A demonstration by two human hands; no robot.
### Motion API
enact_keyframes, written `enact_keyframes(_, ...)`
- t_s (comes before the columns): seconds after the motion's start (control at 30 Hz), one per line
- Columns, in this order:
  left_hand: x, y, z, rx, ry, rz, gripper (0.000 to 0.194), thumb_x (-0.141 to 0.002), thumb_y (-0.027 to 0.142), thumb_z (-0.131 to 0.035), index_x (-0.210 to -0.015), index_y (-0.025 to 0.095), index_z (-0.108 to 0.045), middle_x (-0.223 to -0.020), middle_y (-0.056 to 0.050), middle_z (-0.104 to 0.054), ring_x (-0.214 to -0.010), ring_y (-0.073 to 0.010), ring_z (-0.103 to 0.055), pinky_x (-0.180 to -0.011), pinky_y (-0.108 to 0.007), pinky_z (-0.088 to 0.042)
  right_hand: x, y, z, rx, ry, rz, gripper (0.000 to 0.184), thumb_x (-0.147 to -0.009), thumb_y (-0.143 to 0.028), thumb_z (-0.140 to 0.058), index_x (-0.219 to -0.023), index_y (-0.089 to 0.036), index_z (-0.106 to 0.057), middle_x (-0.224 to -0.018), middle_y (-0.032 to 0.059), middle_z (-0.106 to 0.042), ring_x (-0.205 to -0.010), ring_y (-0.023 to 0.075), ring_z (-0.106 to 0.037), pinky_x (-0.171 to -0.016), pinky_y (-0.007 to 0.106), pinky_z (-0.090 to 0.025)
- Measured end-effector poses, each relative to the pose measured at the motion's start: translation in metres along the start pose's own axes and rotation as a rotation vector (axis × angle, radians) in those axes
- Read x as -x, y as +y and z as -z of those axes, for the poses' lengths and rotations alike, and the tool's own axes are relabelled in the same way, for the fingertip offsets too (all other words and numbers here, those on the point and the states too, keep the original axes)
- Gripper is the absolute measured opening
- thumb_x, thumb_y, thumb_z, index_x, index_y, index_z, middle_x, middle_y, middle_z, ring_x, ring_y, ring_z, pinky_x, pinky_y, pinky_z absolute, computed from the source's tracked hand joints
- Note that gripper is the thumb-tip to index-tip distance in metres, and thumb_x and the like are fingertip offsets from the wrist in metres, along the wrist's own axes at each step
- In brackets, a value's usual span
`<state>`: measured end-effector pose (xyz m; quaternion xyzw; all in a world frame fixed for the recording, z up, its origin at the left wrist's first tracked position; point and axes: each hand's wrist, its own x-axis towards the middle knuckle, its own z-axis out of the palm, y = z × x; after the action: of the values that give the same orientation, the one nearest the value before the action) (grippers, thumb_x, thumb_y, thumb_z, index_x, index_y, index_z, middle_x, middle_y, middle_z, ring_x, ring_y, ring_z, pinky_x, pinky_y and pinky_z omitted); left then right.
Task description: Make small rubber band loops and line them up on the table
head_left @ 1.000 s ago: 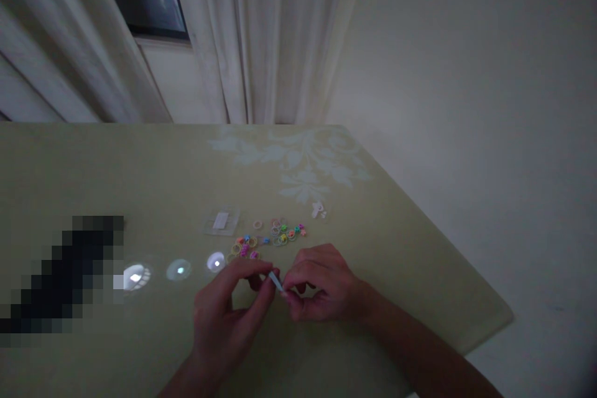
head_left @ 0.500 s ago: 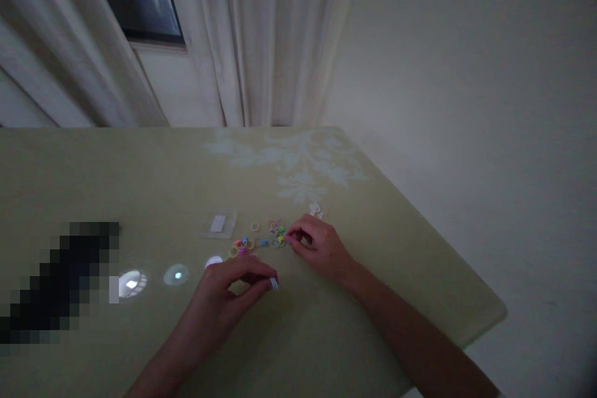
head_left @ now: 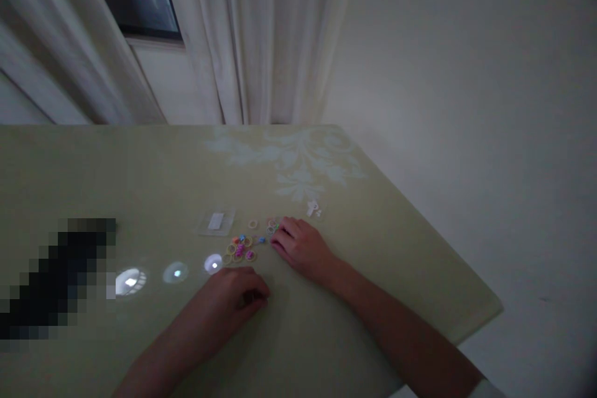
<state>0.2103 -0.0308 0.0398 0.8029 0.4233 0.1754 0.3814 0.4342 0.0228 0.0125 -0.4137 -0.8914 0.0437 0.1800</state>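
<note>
Right hand (head_left: 302,247) at the small rings (head_left: 239,251), left hand (head_left: 229,296) nearer the person

The right fingertips are bent down at the right-hand end of the rings, partly covering them; whether they grasp one cannot be told. The left thumb and forefinger curl toward each other, their tips close together, over the table (head_left: 153,199). Whether anything is pinched there cannot be made out.

The rings lie loosely in front of both hands. Yellowish ones with purple, orange and blue pieces bunch just beyond the left hand; pinkish and whitish ones lie beside the right fingertips. A blue piece (head_left: 262,240) sits between these groups, and a single pale ring (head_left: 252,224) lies slightly behind.

Farther out, a clear packet (head_left: 216,222) with a white label lies behind and left of the rings. White shapes (head_left: 313,208) lie beyond the right hand. Past the table's far edge hang pale curtains (head_left: 289,37).
</note>
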Motion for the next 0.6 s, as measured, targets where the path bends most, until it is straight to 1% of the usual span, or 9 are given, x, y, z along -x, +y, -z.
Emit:
enact_keyframes(0.1,-0.002,-0.004,-0.004,-0.038,0.01,-0.004,0.026,-0.088,0.013,-0.06,-0.087,0.027,-0.082,-0.087,-0.002,-0.079,-0.077,-0.0193,-0.073,-0.071,-0.026,-0.05,0.001,-0.001,0.003,-0.072,0.027,-0.006,0.014,-0.104,-0.025,-0.063,-0.101,-0.015,-0.072,-0.103,0.0107,-0.065,-0.1,0.0229,-0.062,-0.093,0.036,-0.052)
enact_keyframes(0.2,-0.003,-0.005,-0.002,-0.029,0.017,-0.015,0.026,-0.093,0.016,-0.059,-0.09,0.027,-0.082,-0.091,-0.002,-0.078,-0.082,-0.0201,-0.073,-0.074,-0.027,-0.051,0.006,0.0,0.012,-0.273,0.076,-0.02,0.012,-0.104,-0.025,-0.063,-0.105,-0.016,-0.071,-0.105,0.009,-0.064,-0.099,0.0206,-0.062,-0.091,0.032,-0.052)
enact_keyframes(0.27,-0.002,-0.007,0.0,-0.005,-0.002,-0.027,0.026,-0.095,0.018,-0.058,-0.095,0.028,-0.082,-0.093,-0.003,-0.078,-0.084,-0.0207,-0.073,-0.076,-0.028,-0.051,0.01,0.001,0.021,-0.406,0.076,-0.019,0.009,-0.103,-0.023,-0.065,-0.106,-0.017,-0.071,-0.105,0.0074,-0.063,-0.098,0.0187,-0.063,-0.089,0.03,-0.052)
enact_keyframes(0.33,0.0,-0.01,0.003,-0.007,-0.034,-0.02,0.023,-0.091,0.019,-0.064,-0.103,0.028,-0.081,-0.099,-0.004,-0.077,-0.089,-0.0223,-0.072,-0.077,-0.029,-0.051,0.014,0.002,0.032,-0.492,0.021,-0.003,0.008,-0.102,-0.023,-0.067,-0.104,-0.018,-0.072,-0.102,0.0058,-0.063,-0.096,0.0174,-0.063,-0.086,0.028,-0.052)
enact_keyframes(0.43,0.001,-0.013,0.003,-0.05,-0.068,0.028,0.031,-0.08,0.016,-0.072,-0.108,0.028,-0.079,-0.106,-0.005,-0.075,-0.093,-0.0244,-0.07,-0.078,-0.031,-0.05,0.017,0.0,0.045,-0.566,-0.108,0.05,0.007,-0.098,-0.025,-0.071,-0.1,-0.018,-0.075,-0.096,0.0036,-0.063,-0.09,0.016,-0.063,-0.083,0.028,-0.05)
enact_keyframes(0.5,0.0,-0.013,0.001,-0.071,-0.085,0.044,0.025,-0.08,0.015,-0.07,-0.101,0.026,-0.078,-0.101,-0.004,-0.072,-0.09,-0.0235,-0.069,-0.076,-0.03,-0.048,0.018,-0.003,0.048,-0.611,-0.18,0.098,0.006,-0.096,-0.024,-0.074,-0.098,-0.019,-0.077,-0.091,0.0021,-0.063,-0.085,0.0148,-0.062,-0.081,0.027,-0.05)
enact_keyframes(0.6,-0.003,-0.012,-0.001,-0.073,-0.106,0.038,0.015,-0.083,0.014,-0.064,-0.09,0.023,-0.075,-0.092,-0.003,-0.07,-0.084,-0.0211,-0.066,-0.074,-0.029,-0.045,0.018,-0.01,0.045,-0.669,-0.26,0.152,0.006,-0.095,-0.023,-0.075,-0.098,-0.02,-0.079,-0.087,0.0006,-0.063,-0.078,0.0131,-0.061,-0.075,0.024,-0.049)
